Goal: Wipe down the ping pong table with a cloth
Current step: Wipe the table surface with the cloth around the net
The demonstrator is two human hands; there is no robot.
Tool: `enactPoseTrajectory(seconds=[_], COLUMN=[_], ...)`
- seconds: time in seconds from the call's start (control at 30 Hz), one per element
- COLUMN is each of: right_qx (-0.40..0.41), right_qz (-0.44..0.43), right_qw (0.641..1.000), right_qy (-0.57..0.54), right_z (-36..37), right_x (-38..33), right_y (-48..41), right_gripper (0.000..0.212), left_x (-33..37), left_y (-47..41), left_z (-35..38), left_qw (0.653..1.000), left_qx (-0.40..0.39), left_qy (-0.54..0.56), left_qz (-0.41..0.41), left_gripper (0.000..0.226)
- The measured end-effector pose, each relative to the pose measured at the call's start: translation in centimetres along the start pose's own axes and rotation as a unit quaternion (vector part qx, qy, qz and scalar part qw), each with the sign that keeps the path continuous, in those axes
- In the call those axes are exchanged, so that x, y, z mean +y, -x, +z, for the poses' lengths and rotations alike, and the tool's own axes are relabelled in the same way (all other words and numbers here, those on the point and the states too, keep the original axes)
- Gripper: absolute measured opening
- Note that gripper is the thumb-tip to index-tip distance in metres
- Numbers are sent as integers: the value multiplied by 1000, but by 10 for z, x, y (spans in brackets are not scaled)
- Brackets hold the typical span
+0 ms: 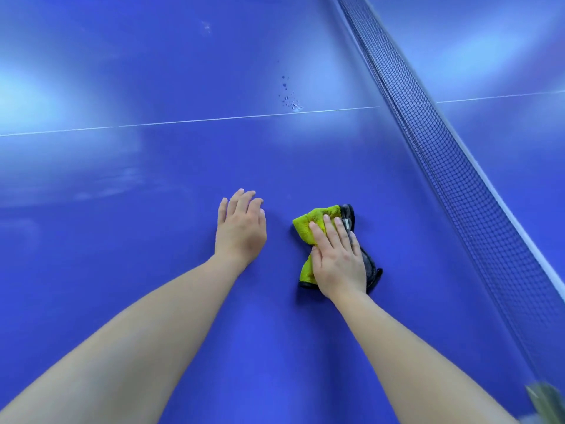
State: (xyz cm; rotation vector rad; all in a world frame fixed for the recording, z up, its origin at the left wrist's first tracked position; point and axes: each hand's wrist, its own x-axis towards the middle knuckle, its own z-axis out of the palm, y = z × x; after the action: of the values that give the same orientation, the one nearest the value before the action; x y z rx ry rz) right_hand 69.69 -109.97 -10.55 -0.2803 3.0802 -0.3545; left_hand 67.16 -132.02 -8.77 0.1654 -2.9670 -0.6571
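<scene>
The blue ping pong table (153, 270) fills the view. My right hand (336, 258) lies flat on a yellow-green and dark grey cloth (308, 223), pressing it against the table surface. My left hand (240, 228) rests palm down on the bare table to the left of the cloth, fingers slightly apart, holding nothing. A cluster of small dark droplets or specks (289, 94) sits on the table well beyond the cloth, just above the white centre line (183, 120).
The black net (443, 154) with its white top band runs diagonally from the top middle to the right edge, close to the right of the cloth. A blurred net clamp (547, 402) shows at the bottom right corner. Faint smears (122, 179) mark the left half.
</scene>
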Motion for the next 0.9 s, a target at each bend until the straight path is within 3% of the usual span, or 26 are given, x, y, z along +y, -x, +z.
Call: enactPoseTrajectory(seconds=[0.17, 0.33, 0.6, 0.9], right_qx=[-2, -5, 1, -1], right_qz=[-4, -16, -40, -15], right_qw=[1000, 1000, 999, 1000], right_qy=[6, 8, 8, 23], right_z=[-3, -6, -6, -4], right_x=[0, 7, 22, 15], right_y=[68, 143, 257, 299], right_gripper=[55, 56, 54, 55], left_x=[-9, 0, 10, 5], left_y=[80, 164, 286, 359], left_z=[-6, -8, -5, -10], left_qw=[999, 997, 994, 993], left_qx=[-2, 3, 4, 6], left_qy=[-40, -75, -114, -120], left_qz=[9, 13, 4, -19], left_gripper=[34, 51, 49, 50])
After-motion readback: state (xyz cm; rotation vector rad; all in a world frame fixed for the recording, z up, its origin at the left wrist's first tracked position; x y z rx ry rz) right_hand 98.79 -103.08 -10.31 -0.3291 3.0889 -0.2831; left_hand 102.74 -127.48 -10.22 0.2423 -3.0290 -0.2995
